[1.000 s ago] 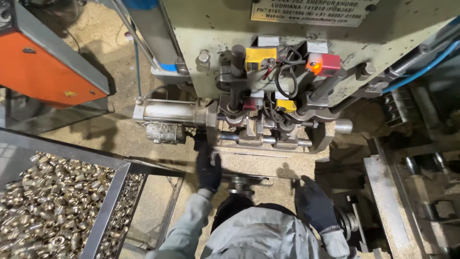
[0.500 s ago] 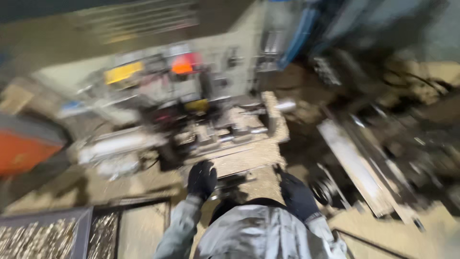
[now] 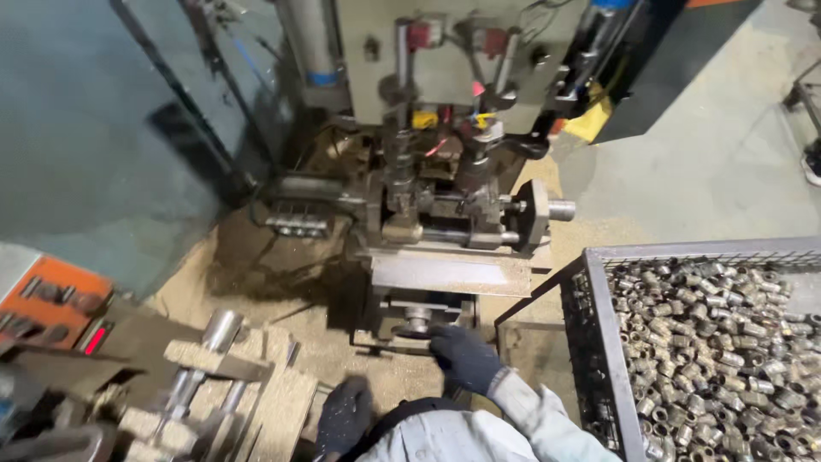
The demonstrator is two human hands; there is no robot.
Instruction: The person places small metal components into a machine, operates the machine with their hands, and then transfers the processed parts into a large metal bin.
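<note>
Both my hands wear dark gloves, with grey sleeves. My right hand (image 3: 464, 355) reaches forward and left under the machine's flat steel plate (image 3: 453, 274); its fingertips are beside a round metal part (image 3: 416, 321) set in the fixture there. I see nothing held in it. My left hand (image 3: 342, 415) is low by my body, fingers curled down over a chip-covered ledge; its grip is hidden. Above stands the clamping machine (image 3: 445, 201) with two upright cylinders and a horizontal shaft.
A wire mesh crate (image 3: 599, 342) full of several small metal fittings (image 3: 727, 342) stands at the right. Metal chips cover the floor and a lathe-like slide (image 3: 214, 368) at the lower left. An orange box (image 3: 51, 295) sits at far left.
The view swung sharply; the crate of fittings went from my left to my right. My right hand now reaches under the machine's plate, and my left hand has dropped lower.
</note>
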